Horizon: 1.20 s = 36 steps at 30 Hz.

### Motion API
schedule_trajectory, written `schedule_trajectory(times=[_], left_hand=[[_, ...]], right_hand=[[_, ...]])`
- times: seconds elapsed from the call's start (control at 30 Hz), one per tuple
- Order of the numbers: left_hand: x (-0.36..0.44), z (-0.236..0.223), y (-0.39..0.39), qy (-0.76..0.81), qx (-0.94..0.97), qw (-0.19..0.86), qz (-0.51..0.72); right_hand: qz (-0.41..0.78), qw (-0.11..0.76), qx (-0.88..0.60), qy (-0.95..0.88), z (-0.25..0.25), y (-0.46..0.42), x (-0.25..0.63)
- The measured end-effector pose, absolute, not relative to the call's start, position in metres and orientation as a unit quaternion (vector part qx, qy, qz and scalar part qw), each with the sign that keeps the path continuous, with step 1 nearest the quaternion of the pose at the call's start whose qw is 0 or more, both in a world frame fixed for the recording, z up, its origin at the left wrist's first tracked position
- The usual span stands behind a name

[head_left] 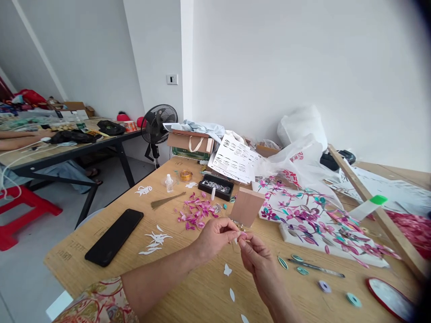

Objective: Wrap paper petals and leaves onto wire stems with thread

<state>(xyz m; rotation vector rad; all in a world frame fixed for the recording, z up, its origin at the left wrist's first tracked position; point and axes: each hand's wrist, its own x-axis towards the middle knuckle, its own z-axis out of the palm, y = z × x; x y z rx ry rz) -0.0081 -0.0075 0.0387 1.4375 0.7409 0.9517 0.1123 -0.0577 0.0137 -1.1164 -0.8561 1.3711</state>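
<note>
My left hand (218,234) and my right hand (256,256) meet over the wooden table, fingertips pinched together. Between them is a small pink petal (243,235) with a bit of white beside it; both hands seem to hold it, though the fingers cover much of it. Just behind stands a small wooden block (247,207). A heap of pink and magenta petals (198,211) lies beyond my left hand. White leaf-shaped pieces (227,269) are scattered below my hands. By my right hand lie teal-edged leaf pieces (283,263) and a pen (319,268).
A black phone (114,237) and white cut pieces (155,242) lie to the left. Behind are a black tray (220,181), a small clear bottle (169,184) and printed sheets (235,157). Flower sprays (303,206) rest on white foam at right. Another person's arm (20,140) shows far left.
</note>
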Motion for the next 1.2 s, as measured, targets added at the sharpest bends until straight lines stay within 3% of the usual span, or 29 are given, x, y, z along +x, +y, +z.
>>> schedule_trajectory(times=[0.2,0.4,0.87,1.2], left_hand=[[-0.010,0.035,-0.005,0.335,0.703,0.462,0.426],[-0.009,0.032,-0.003,0.360,0.703,0.445,0.422],[-0.009,0.027,-0.003,0.352,0.734,0.409,0.412],[-0.009,0.021,-0.001,0.361,0.695,0.468,0.409]], right_hand=[[0.433,0.580,-0.537,-0.433,0.017,-0.048,0.120],[0.512,0.558,-0.516,-0.400,0.017,-0.050,0.116],[0.515,0.640,-0.487,-0.298,0.010,-0.052,0.104],[0.522,0.647,-0.476,-0.287,0.008,-0.052,0.104]])
